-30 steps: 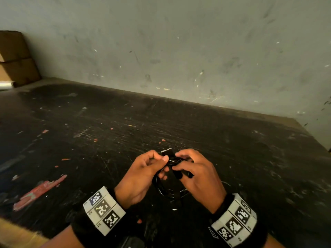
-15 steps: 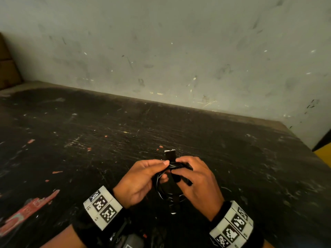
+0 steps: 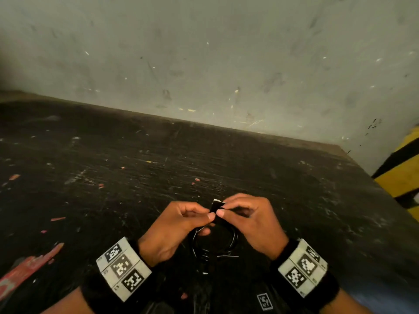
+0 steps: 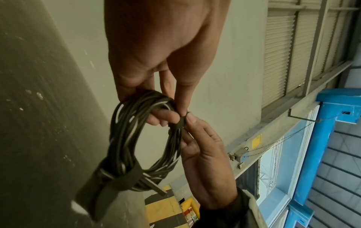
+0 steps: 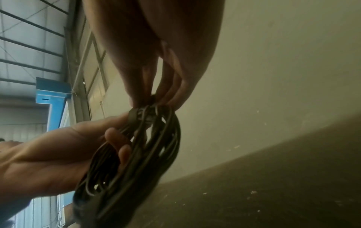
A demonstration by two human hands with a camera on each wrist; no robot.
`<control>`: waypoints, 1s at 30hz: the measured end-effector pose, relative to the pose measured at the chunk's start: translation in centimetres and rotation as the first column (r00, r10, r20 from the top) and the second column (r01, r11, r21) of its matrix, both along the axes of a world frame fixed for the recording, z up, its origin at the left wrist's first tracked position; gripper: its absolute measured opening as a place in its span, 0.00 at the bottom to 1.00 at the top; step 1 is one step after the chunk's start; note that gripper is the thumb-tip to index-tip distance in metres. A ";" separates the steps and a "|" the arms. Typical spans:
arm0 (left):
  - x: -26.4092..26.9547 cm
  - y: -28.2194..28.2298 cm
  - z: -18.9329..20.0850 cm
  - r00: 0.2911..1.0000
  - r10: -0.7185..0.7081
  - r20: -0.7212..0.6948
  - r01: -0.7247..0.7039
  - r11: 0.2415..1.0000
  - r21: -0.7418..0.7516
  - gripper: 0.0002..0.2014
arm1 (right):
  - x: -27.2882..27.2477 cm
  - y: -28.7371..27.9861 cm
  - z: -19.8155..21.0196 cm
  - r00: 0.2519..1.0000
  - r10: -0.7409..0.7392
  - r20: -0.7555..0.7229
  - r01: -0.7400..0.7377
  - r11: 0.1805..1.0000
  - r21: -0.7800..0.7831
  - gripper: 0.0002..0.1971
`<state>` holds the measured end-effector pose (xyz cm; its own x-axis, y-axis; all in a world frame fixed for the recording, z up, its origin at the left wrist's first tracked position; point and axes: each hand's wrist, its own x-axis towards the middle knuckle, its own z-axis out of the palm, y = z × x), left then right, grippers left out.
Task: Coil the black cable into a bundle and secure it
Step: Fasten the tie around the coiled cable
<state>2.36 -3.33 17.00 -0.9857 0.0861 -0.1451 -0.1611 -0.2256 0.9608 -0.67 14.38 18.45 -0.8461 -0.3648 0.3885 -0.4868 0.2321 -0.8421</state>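
over the scratched black table (image 3: 226, 159), we hold the coiled black cable (image 4: 125, 138). our left hand (image 3: 172, 230) and right hand (image 3: 251, 220) pinch its strap (image 3: 215, 206).

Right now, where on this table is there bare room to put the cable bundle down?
Bare dark scratched tabletop runs between the hands and the grey wall, and to the right toward the yellow-and-black striped edge. The left side carries red scraps. Closest to the body it is crowded: the left hand and right hand hold the coiled black cable.
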 end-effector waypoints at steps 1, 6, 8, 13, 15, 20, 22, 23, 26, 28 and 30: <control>0.1 -0.1 -0.1 1.000 -0.024 -0.009 0.024 1.000 -0.019 0.09 | 0.1 -0.1 -0.1 0.999 -0.004 0.036 0.004 1.000 -0.014 0.02; 0.1 -0.4 -0.3 0.985 -0.155 -0.079 0.138 0.972 -0.188 0.10 | 0.9 0.3 -0.5 0.983 0.001 0.183 0.021 0.993 -0.118 0.07; 0.1 0.1 -0.5 0.976 -0.188 -0.110 0.160 0.961 -0.225 0.10 | 1.3 0.9 -0.5 0.974 -0.001 0.229 0.030 0.991 -0.127 0.06; 0.0 1.0 -0.7 0.941 -0.313 -0.128 0.257 0.907 -0.333 0.06 | 2.1 2.4 -1.8 0.944 -0.006 0.330 0.060 0.986 -0.153 0.08; -0.2 1.9 -1.4 0.942 -0.321 -0.096 0.264 0.889 -0.373 0.05 | 2.0 3.0 -2.6 0.926 -0.050 0.373 0.117 0.980 -0.161 0.08; -0.3 3.8 -4.7 0.963 -0.189 0.194 0.226 0.955 -0.190 0.16 | 1.2 5.6 -5.5 0.839 -0.217 0.499 0.363 0.906 -0.216 0.11; 0.1 4.2 -6.4 0.952 -0.146 0.268 0.186 0.974 -0.131 0.18 | 1.0 7.0 -6.8 0.785 -0.222 0.578 0.433 0.864 -0.256 0.10; 0.4 4.6 -7.3 0.947 -0.111 0.300 0.137 0.988 -0.068 0.16 | 1.0 7.6 -7.6 0.759 -0.222 0.612 0.459 0.849 -0.262 0.10; 0.7 5.8 -10.0 0.945 0.024 0.327 -0.029 1.000 0.011 0.07 | 1.0 9.1 -10.1 0.699 -0.231 0.677 0.505 0.829 -0.239 0.08; 0.6 6.4 -11.8 0.947 0.088 0.308 -0.091 0.996 -0.005 0.07 | 0.8 9.9 -12.2 0.663 -0.244 0.708 0.501 0.847 -0.177 0.07; 0.2 6.6 -13.6 0.948 0.137 0.287 -0.115 0.989 -0.093 0.08 | 0.5 10.3 -14.5 0.637 -0.282 0.717 0.458 0.887 -0.058 0.09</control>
<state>2.55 3.30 3.43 -0.9013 -0.0579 -0.4293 -0.4119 -0.1923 0.8907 -0.20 24.71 3.95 -0.9470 0.0572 -0.3161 0.3183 0.0357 -0.9473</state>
